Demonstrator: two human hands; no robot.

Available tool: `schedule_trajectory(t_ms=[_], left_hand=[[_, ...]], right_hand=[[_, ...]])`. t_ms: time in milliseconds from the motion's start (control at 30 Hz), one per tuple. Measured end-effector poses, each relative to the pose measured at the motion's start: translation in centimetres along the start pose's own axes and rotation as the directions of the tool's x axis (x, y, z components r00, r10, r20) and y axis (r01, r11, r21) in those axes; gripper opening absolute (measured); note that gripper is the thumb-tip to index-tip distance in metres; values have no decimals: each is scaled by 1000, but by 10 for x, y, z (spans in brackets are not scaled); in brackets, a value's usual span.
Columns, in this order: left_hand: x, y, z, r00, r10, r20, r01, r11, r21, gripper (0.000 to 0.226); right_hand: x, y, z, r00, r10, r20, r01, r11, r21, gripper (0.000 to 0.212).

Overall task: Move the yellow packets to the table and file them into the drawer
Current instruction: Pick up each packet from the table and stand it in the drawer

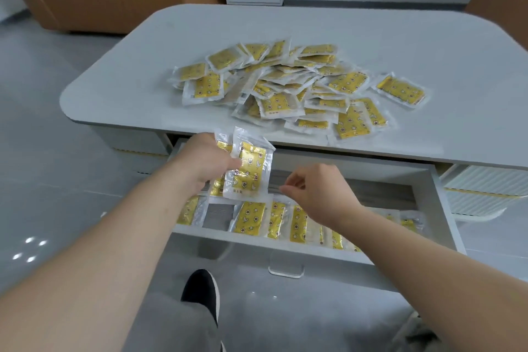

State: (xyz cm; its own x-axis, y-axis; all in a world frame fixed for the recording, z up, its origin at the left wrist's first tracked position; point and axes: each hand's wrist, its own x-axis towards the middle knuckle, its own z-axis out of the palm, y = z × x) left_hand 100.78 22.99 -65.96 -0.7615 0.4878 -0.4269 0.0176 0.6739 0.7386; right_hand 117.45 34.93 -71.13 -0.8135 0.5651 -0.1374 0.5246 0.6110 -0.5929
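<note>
1. Head view, hands: the left hand (205,164) grips a small fan of held packets (248,170) by one edge, upright over the open drawer (441,200). The right hand (317,193) hangs at their 3 o'clock with fingers curled; whether it pinches anything cannot be told
2. Head view, stock: the pile of yellow packets (300,86) lies on the table (285,23), at 12 o'clock from the drawer. A filed row (251,220) stands along the drawer's front wall, at 6 o'clock from the hands
3. Risk: the wrappers look glossy and are held by one side only, so an outer packet could slide free and land flat on the drawer floor instead of standing in the row
4. Risk: pushing new packets in may topple leaning neighbours, most likely beside the gap at 7 o'clock from the held packets
5. Risk: the pile's nearest packets lie right at the table's near rim; a reaching forearm could sweep some into the drawer unsorted, or onto the floor
</note>
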Motion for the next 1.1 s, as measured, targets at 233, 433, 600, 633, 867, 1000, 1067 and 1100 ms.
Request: schedule_trajectory(t_ms=[233, 433, 600, 633, 867, 1000, 1067, 1100], left_hand=[[19, -26, -7, 988, -92, 121, 99, 994, -53, 81], [38, -47, -12, 990, -141, 31, 138, 986, 94, 51], [58, -57, -29, 986, -42, -163, 87, 956, 279, 22], [59, -58, -30, 985, -53, -162, 94, 961, 260, 21], [67, -75, -25, 975, -220, -34, 222, 965, 138, 35], [74, -87, -19, 956, -292, 17, 287, 949, 133, 51], [81, -92, -19, 942, -333, 39, 327, 938, 112, 55], [85, -95, -18, 938, -343, 51, 337, 936, 101, 54]], right_hand=[[29, -13, 39, 860, 230, 455, -481, 663, 574, 23], [46, -21, 70, 851, 359, 383, -506, 754, 419, 20], [57, -30, 97, 810, 411, 418, -533, 813, 232, 11], [59, -32, 100, 814, 412, 410, -515, 838, 179, 10], [65, -33, 107, 792, 382, 475, -426, 904, -17, 21], [60, -31, 105, 813, 356, 462, -272, 932, -240, 22], [61, -33, 103, 857, 340, 387, -279, 938, -206, 17], [63, -35, 103, 866, 340, 366, -322, 940, -110, 16]])
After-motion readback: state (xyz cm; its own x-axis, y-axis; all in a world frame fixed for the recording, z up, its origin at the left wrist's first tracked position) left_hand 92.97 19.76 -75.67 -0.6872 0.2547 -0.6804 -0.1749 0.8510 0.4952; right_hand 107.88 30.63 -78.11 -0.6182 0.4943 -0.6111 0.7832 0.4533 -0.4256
